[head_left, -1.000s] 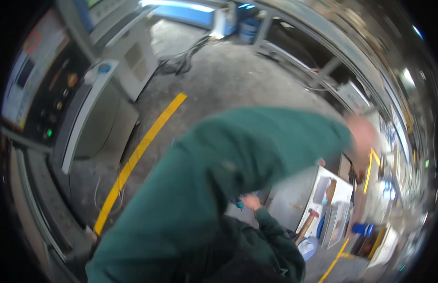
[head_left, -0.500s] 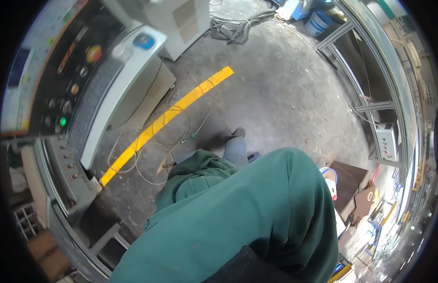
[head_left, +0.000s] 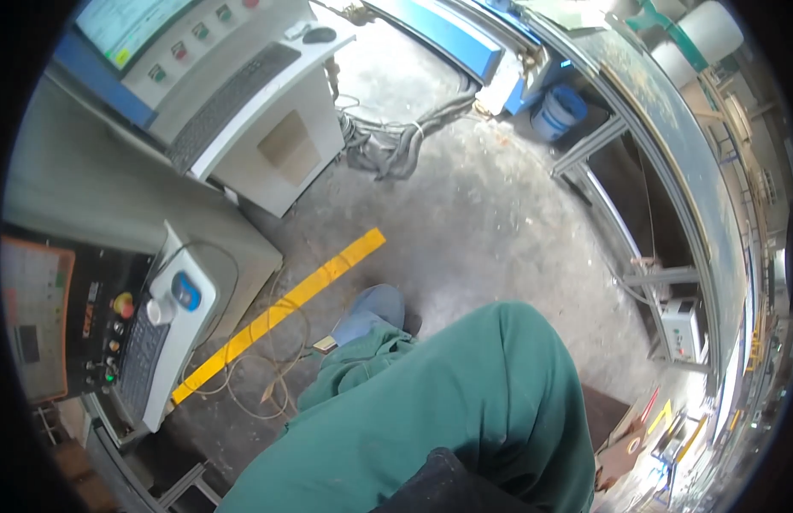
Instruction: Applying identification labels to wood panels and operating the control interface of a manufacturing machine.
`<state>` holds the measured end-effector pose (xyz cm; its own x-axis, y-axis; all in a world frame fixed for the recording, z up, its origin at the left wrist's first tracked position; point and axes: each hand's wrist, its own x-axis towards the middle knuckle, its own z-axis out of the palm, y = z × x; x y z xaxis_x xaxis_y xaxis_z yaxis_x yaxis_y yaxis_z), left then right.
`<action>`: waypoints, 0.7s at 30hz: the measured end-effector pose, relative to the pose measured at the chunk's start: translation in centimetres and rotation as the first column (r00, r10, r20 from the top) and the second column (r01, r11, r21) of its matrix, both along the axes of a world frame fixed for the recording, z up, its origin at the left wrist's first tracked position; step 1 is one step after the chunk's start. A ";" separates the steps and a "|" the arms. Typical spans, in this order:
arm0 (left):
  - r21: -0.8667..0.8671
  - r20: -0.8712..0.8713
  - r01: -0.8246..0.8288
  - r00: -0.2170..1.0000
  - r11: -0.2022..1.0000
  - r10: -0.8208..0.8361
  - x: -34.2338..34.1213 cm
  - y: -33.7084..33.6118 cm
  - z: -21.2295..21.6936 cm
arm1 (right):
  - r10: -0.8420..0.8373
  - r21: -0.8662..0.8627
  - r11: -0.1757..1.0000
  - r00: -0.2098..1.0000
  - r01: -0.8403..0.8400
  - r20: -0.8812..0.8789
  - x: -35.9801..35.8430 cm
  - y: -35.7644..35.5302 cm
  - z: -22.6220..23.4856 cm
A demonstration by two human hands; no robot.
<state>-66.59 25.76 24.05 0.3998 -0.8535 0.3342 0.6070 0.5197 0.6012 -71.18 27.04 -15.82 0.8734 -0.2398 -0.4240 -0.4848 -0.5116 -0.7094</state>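
Observation:
Neither of my hands shows in the head view. My leg in green trousers (head_left: 448, 385) crosses the lower middle, with a dark piece of clothing (head_left: 456, 487) at the bottom edge. Ahead of the knee, a grey-blue shoe (head_left: 378, 306) rests on the concrete floor. Beside it a thin cable (head_left: 304, 346) lies in loops, partly over a yellow floor stripe (head_left: 281, 316). To the left stands a control console with a black button panel (head_left: 93, 312). Its shelf carries a keyboard (head_left: 144, 359), a blue mouse (head_left: 186, 291) and a small white cup-like thing (head_left: 160, 310).
A second console with a keyboard (head_left: 234, 107) and a dark mouse (head_left: 320, 35) stands farther ahead. Bundled grey hoses (head_left: 388, 145) lie on the floor. A metal-framed bench (head_left: 696, 231) runs along the right, with a blue bucket (head_left: 559, 113) and a white control box (head_left: 681, 329).
My view has shifted forward, so the near console and yellow stripe sit lower and the far console shows more. The foot has changed position on the floor. No hand appears in either frame.

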 end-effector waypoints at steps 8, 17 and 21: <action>-0.182 0.372 0.095 0.928 0.979 -0.021 18.8 -7.8 -0.6 | -0.098 -0.061 0.993 0.995 0.099 0.022 22.4 -15.7 -1.0; -0.216 0.705 0.245 0.709 0.945 -0.023 42.2 -15.3 1.3 | 0.026 -0.003 1.000 0.997 -0.027 -0.076 40.0 -26.6 -4.1; -0.175 0.836 0.363 0.546 0.915 -0.057 53.4 -18.5 0.3 | 0.041 0.038 0.999 0.994 -0.037 -0.098 45.7 -29.5 -9.2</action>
<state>-13.22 7.24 24.40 -0.3441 -0.6701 0.6576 0.0665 0.6813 0.7290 -25.44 -2.45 -25.03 0.8352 -0.1893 -0.5163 -0.5335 -0.5065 -0.6773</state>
